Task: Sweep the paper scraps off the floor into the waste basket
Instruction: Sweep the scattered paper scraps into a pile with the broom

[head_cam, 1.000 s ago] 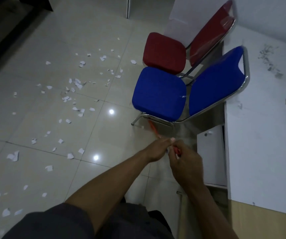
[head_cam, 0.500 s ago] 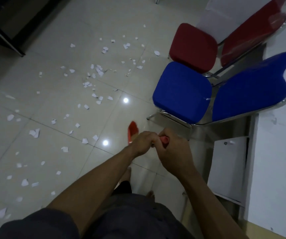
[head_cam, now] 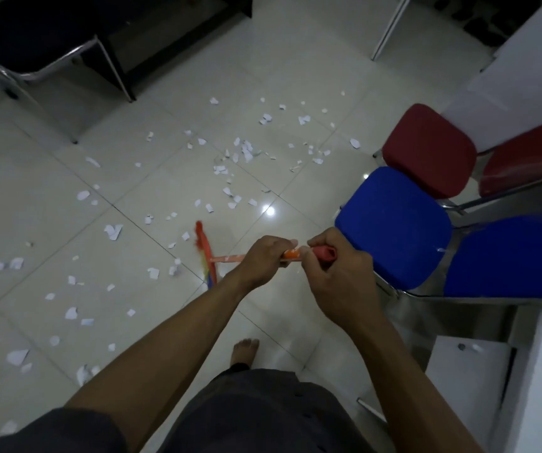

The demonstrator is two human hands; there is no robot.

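Both hands grip the orange handle of a broom (head_cam: 228, 257). My left hand (head_cam: 263, 258) holds the handle lower down, and my right hand (head_cam: 331, 273) is wrapped around its red top end. The broom's red and multicoloured head (head_cam: 206, 253) points down towards the tiled floor in front of me. White paper scraps (head_cam: 240, 152) lie scattered over the floor ahead and to the left, with several close to the broom head. No waste basket is in view.
A blue chair (head_cam: 394, 223) and a red chair (head_cam: 430, 148) stand close on the right, next to a white cabinet (head_cam: 466, 371). A dark chair with metal legs (head_cam: 50, 60) sits at the far left. My bare foot (head_cam: 245, 349) stands on the tiles below my hands.
The view has swung left and down, showing more scattered scraps. The broom head has come out from near the blue chair and now hangs over the floor to the left of my hands.
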